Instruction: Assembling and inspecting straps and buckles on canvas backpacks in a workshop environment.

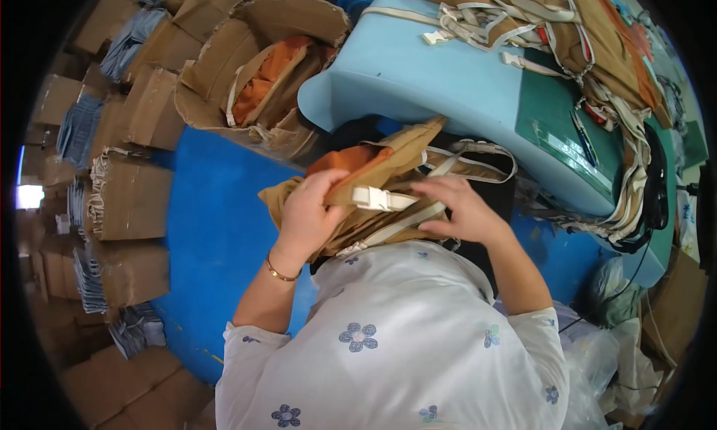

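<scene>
A tan fabric bag (396,157) with an orange lining and cream webbing straps lies bunched in my lap, below the edge of the light blue table (433,79). My left hand (310,209) grips the bag's left side, thumb near a white plastic buckle (379,199). My right hand (459,209) rests on the bag's right side, fingers on the cream strap beside the buckle. A gold bracelet sits on my left wrist.
An open cardboard box (258,79) holding tan and orange bags stands left of the table on the blue floor (216,228). More tan bags and straps (538,19) pile on the table by a green mat (553,124). Cardboard boxes (127,198) stack along the left.
</scene>
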`<state>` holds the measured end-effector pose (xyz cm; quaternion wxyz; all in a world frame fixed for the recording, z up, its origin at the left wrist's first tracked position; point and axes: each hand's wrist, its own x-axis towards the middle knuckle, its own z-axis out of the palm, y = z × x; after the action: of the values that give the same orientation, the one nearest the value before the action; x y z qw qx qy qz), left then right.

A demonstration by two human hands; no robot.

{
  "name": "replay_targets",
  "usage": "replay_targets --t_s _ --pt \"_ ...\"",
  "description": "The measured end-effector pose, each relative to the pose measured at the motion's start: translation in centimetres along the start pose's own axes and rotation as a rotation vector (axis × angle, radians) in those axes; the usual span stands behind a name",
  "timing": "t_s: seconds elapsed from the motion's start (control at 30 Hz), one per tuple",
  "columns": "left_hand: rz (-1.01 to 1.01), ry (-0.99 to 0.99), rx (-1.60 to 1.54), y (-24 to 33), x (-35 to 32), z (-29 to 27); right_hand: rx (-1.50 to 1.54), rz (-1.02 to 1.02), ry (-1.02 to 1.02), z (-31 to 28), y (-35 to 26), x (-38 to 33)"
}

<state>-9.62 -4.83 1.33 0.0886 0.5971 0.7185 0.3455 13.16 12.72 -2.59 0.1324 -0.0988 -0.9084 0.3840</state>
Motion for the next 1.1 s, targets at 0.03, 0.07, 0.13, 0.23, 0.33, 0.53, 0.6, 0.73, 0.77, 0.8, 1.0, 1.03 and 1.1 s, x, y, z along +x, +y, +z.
replay_targets --t_s 0.03,0.07,0.13,0.23,0.33,0.53,0.6,0.73,0.77,0.8,1.0,1.03,1.1 --pt "-0.115 0.027 -0.056 -0.2 0.3 -0.4 0.007 0.039 -0.086 0.7 -0.3 0.1" --pt "-0.230 0.056 -0.112 -0.4 0.5 -0.7 -0.075 -0.007 -0.012 1.6 0.2 -0.1" --pt "-0.241 0.070 -0.093 -0.4 1.0 -1.5 -0.162 -0.019 0.071 1.4 1.1 -0.1" --pt "-0.234 0.106 -0.062 -0.1 1.1 -1.8 -0.242 0.000 0.245 -0.4 1.0 0.4" --pt "-0.263 0.114 -0.067 -0.4 1.0 -1.8 -0.146 -0.003 0.195 -1.6 0.5 0.5" --pt "0.032 0.094 0.062 -3.1 1.9 -1.9 0.823 -0.074 0.118 -2.6 0.9 0.4" --pt "-0.623 -0.121 -0.068 -3.1 2.8 -1.8 0.919 -0.023 0.396 -3.1 -0.9 1.3" --pt "-0.968 0.006 -1.152 -6.4 3.1 -2.2 0.582 0.064 0.447 -3.4 -0.1 1.2" --pt "-0.972 0.005 -1.150 -6.9 3.0 -2.1 0.589 0.090 0.331 -2.8 0.1 0.6" --pt "-0.984 0.031 -1.168 -7.0 3.3 -1.8 0.598 0.126 0.202 -1.6 0.3 -0.1" --pt "-0.897 0.100 -1.131 -10.0 4.3 -2.1 -0.033 0.091 -0.148 6.1 1.2 -1.7" --pt "-0.736 0.103 -1.033 -10.3 4.4 -2.1 -0.138 0.046 -0.134 7.5 2.3 -2.0" --pt "-0.491 0.148 -0.440 -9.1 4.8 -2.8 -0.110 0.016 -0.085 8.5 3.5 -2.1"
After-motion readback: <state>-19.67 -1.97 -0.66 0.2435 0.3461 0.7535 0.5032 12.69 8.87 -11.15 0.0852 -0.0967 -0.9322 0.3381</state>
